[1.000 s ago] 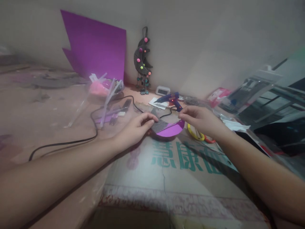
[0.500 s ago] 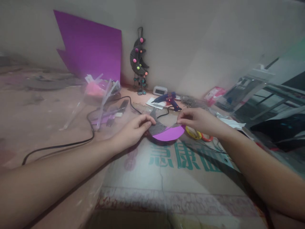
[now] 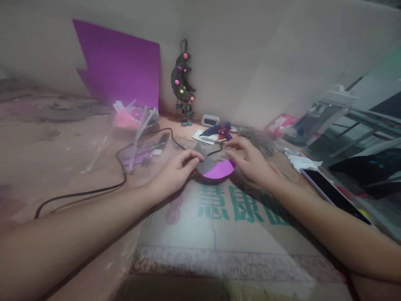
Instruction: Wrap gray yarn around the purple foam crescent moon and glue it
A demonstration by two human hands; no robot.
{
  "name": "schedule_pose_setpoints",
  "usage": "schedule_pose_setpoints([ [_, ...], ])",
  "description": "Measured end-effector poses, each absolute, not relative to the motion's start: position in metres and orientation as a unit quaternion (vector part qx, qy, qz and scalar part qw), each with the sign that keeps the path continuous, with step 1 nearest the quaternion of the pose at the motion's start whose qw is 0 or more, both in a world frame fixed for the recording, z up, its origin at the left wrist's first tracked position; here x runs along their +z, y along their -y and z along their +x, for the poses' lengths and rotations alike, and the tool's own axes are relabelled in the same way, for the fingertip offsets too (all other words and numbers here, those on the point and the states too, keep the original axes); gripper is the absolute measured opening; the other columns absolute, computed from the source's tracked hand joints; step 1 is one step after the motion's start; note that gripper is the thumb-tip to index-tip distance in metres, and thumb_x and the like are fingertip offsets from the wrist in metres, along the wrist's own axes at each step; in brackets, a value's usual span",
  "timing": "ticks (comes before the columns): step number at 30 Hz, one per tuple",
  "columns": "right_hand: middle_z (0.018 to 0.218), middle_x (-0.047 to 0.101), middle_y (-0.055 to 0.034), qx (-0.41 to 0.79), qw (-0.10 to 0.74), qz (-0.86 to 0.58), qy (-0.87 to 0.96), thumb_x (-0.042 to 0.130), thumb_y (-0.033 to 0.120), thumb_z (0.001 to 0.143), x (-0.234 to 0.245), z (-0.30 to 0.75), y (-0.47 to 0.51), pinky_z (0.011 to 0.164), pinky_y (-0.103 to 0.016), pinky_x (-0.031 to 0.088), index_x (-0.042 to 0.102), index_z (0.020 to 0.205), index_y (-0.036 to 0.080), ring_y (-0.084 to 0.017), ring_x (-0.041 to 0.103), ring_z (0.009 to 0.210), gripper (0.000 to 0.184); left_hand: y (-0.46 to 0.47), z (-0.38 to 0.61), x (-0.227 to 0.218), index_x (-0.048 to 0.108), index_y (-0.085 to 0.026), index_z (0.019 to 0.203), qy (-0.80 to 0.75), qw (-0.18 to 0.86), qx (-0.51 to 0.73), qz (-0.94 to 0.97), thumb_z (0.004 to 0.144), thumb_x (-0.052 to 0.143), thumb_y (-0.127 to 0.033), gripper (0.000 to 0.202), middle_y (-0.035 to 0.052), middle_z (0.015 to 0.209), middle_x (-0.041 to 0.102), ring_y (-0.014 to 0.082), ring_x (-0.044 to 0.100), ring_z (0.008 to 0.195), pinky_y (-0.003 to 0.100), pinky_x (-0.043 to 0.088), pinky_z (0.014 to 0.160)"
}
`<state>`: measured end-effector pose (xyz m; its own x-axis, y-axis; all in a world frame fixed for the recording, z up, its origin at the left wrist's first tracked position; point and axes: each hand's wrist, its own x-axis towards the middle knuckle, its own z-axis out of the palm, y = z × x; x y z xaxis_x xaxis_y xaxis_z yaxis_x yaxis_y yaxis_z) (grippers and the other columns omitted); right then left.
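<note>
A purple crescent cutout (image 3: 219, 170), partly wrapped in grey yarn at its left end, lies on a flattened cardboard sheet (image 3: 219, 225). My left hand (image 3: 177, 171) pinches the yarn-wrapped end with curled fingers. My right hand (image 3: 250, 161) hovers over the crescent's right tip with fingers stretched and apart, holding nothing I can see. A blue glue gun (image 3: 217, 129) with a lit red light lies just behind the crescent, its black cord (image 3: 119, 165) running off to the left.
A purple foam sheet (image 3: 122, 67) and a finished dark moon ornament (image 3: 183, 81) lean against the wall. Glue sticks and a plastic bag with pink filling (image 3: 134, 119) lie left. Right are a yarn bundle (image 3: 258, 140), a white cloth (image 3: 302, 161), and a phone (image 3: 332, 194).
My right hand let go of its pinch at the crescent's right tip and opened, shifting left over it. The scissor rings at the right are no longer visible. My left hand kept its hold.
</note>
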<state>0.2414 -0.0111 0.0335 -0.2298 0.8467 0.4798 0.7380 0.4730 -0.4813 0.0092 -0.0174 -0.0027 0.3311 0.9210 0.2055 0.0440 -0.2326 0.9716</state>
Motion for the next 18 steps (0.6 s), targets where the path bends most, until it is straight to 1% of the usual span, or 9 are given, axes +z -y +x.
schedule_pose_setpoints([
  [2, 0.108, 0.062, -0.0054, 0.08, 0.439, -0.508, 0.737, 0.055, 0.03, 0.087, 0.03, 0.238, 0.013, 0.09, -0.034, 0.042, 0.058, 0.103, 0.021, -0.019, 0.057, 0.098, 0.018, 0.018, 0.009, -0.001, 0.062, -0.018, 0.095, -0.382, 0.493, 0.468, 0.626, 0.088, 0.053, -0.029, 0.015, -0.0005, 0.08, 0.059, 0.0107, 0.054, 0.064, 0.021, 0.042, 0.059],
  [3, 0.102, 0.062, -0.0046, 0.102, 0.469, -0.512, 0.713, 0.055, 0.031, 0.087, 0.029, 0.235, 0.015, 0.087, -0.033, 0.044, 0.057, 0.099, 0.021, -0.018, 0.057, 0.093, 0.015, 0.018, 0.009, 0.0, 0.061, -0.018, 0.096, -0.383, 0.494, 0.477, 0.618, 0.088, 0.054, -0.03, 0.016, 0.0, 0.083, 0.06, 0.0107, 0.055, 0.065, 0.021, 0.043, 0.06],
  [5, 0.081, 0.058, -0.0012, 0.184, 0.506, -0.522, 0.662, 0.054, 0.033, 0.088, 0.029, 0.229, 0.021, 0.071, -0.028, 0.045, 0.054, 0.084, 0.021, -0.015, 0.055, 0.075, 0.013, 0.019, 0.008, 0.001, 0.061, -0.018, 0.099, -0.386, 0.488, 0.49, 0.611, 0.088, 0.054, -0.03, 0.017, 0.0007, 0.087, 0.061, 0.0109, 0.056, 0.068, 0.022, 0.045, 0.062],
  [6, 0.07, 0.053, 0.0007, 0.243, 0.51, -0.524, 0.637, 0.053, 0.035, 0.089, 0.029, 0.225, 0.024, 0.062, -0.025, 0.043, 0.051, 0.075, 0.021, -0.013, 0.051, 0.065, 0.02, 0.02, 0.008, 0.002, 0.061, -0.018, 0.099, -0.388, 0.481, 0.494, 0.611, 0.088, 0.054, -0.03, 0.018, 0.0009, 0.088, 0.061, 0.0111, 0.057, 0.069, 0.022, 0.045, 0.063],
  [8, 0.057, 0.043, 0.0033, 0.364, 0.498, -0.518, 0.592, 0.05, 0.04, 0.091, 0.028, 0.219, 0.031, 0.047, -0.023, 0.033, 0.043, 0.064, 0.021, -0.01, 0.039, 0.05, 0.033, 0.022, 0.007, 0.003, 0.06, -0.018, 0.1, -0.389, 0.467, 0.502, 0.615, 0.09, 0.053, -0.03, 0.018, 0.001, 0.086, 0.061, 0.0118, 0.058, 0.072, 0.023, 0.046, 0.065],
  [10, 0.051, 0.039, 0.0047, 0.444, 0.486, -0.502, 0.561, 0.052, 0.045, 0.09, 0.026, 0.215, 0.034, 0.041, -0.022, 0.025, 0.041, 0.062, 0.02, -0.008, 0.032, 0.044, 0.039, 0.024, 0.006, 0.005, 0.06, -0.018, 0.101, -0.389, 0.456, 0.509, 0.618, 0.091, 0.051, -0.03, 0.018, 0.001, 0.085, 0.06, 0.0123, 0.058, 0.073, 0.024, 0.047, 0.066],
  [11, 0.05, 0.04, 0.0051, 0.465, 0.484, -0.496, 0.551, 0.055, 0.047, 0.088, 0.024, 0.213, 0.035, 0.04, -0.021, 0.023, 0.041, 0.062, 0.02, -0.007, 0.031, 0.042, 0.04, 0.025, 0.006, 0.006, 0.06, -0.018, 0.101, -0.389, 0.45, 0.512, 0.621, 0.091, 0.051, -0.03, 0.017, 0.0012, 0.085, 0.061, 0.0124, 0.059, 0.074, 0.024, 0.047, 0.067],
  [15, 0.05, 0.048, 0.0042, 0.49, 0.479, -0.484, 0.544, 0.062, 0.051, 0.083, 0.018, 0.214, 0.035, 0.038, -0.02, 0.025, 0.047, 0.066, 0.02, -0.006, 0.035, 0.04, 0.039, 0.027, 0.005, 0.008, 0.06, -0.018, 0.1, -0.39, 0.417, 0.502, 0.649, 0.092, 0.05, -0.029, 0.017, 0.0023, 0.09, 0.063, 0.0127, 0.059, 0.075, 0.026, 0.047, 0.069],
  [18, 0.053, 0.054, 0.0023, 0.494, 0.484, -0.472, 0.546, 0.061, 0.05, 0.083, 0.015, 0.214, 0.035, 0.037, -0.02, 0.028, 0.053, 0.066, 0.019, -0.007, 0.037, 0.039, 0.037, 0.027, 0.006, 0.005, 0.059, -0.018, 0.103, -0.386, 0.392, 0.482, 0.682, 0.091, 0.052, -0.031, 0.019, 0.0031, 0.094, 0.063, 0.015, 0.06, 0.082, 0.029, 0.048, 0.076],
])
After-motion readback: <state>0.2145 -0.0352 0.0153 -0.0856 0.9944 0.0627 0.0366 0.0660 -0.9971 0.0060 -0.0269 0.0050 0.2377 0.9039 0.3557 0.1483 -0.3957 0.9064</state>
